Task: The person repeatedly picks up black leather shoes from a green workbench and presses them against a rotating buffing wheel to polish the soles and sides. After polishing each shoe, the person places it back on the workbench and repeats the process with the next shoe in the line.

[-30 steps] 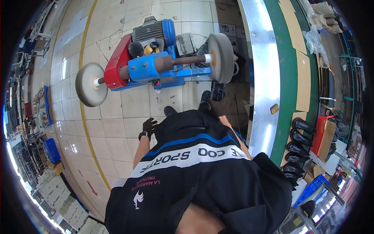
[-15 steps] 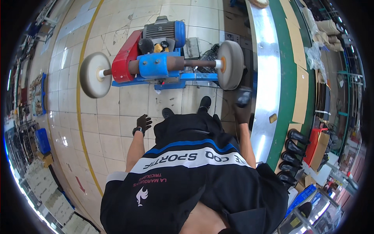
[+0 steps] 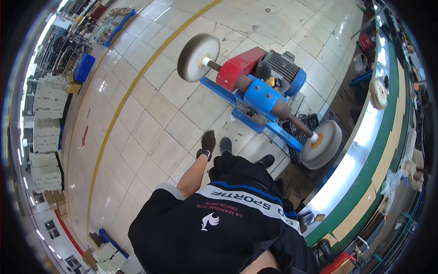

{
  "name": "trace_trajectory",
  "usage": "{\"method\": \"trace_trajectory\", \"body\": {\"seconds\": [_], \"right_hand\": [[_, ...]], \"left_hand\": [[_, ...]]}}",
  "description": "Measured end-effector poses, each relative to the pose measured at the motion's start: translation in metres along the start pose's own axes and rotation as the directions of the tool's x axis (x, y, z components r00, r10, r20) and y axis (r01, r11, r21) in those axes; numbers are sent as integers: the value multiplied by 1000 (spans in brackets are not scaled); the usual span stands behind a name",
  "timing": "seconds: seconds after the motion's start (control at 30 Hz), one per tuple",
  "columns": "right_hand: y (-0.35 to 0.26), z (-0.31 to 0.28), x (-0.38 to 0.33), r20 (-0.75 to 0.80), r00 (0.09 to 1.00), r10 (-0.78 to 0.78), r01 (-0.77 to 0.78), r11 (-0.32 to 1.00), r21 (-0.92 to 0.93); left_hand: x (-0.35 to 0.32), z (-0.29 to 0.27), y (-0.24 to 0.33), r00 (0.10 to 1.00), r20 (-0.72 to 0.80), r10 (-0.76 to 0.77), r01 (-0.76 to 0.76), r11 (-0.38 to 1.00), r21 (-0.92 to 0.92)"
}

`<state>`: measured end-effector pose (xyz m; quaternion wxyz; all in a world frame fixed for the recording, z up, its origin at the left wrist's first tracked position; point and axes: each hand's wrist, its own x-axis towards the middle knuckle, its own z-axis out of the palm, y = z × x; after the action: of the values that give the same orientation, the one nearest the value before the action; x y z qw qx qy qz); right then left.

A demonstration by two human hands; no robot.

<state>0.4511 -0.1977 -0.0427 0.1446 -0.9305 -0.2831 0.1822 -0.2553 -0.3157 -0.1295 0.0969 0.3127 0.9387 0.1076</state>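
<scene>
My left hand (image 3: 208, 141), in a dark glove, hangs in front of my left side above the tiled floor, nearest to my dark shoe (image 3: 226, 145). It is smeared, and its fingers cannot be made out. My right hand is hidden behind my dark jacket (image 3: 214, 237). At that side a shiny black shoe (image 3: 307, 219) shows at the metal-topped bench (image 3: 335, 185), beside a small tan block (image 3: 320, 218). Whether my right hand holds the shoe is hidden.
A blue and red polishing machine (image 3: 267, 95) stands ahead, with a left wheel (image 3: 198, 57) and a right wheel (image 3: 321, 144). A black crate (image 3: 306, 125) sits behind its shaft. Black footwear (image 3: 325, 249) stands at the lower right. A yellow line (image 3: 130, 89) crosses the floor.
My view has turned to the right, so the machine appears tilted and further right. The black shoe, earlier in my right hand near the right wheel, is now at the bench beside my body.
</scene>
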Motion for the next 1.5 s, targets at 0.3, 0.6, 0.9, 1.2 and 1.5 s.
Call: {"method": "trace_trajectory", "body": {"seconds": [0.3, 0.6, 0.9, 1.2, 1.5], "right_hand": [[33, 8, 11, 157, 953, 258, -296, 898, 325], [-10, -7, -22, 123, 950, 286, -311, 885, 346], [-30, -9, -46, 195, 932, 307, -361, 849, 387], [-28, -9, -40, 115, 960, 256, -281, 879, 385], [-42, -9, -47, 76, 956, 283, -293, 919, 263]], "left_hand": [[261, -206, 20, 731, -483, -483, 20, 722, -691], [331, -171, 0, 839, 120, -531, 409, 470, -782], [333, -178, -1, 854, 139, -502, 407, 477, -779], [331, -175, -6, 853, 158, -497, 415, 464, -782], [328, -180, -10, 858, 146, -493, 401, 464, -790]]}}
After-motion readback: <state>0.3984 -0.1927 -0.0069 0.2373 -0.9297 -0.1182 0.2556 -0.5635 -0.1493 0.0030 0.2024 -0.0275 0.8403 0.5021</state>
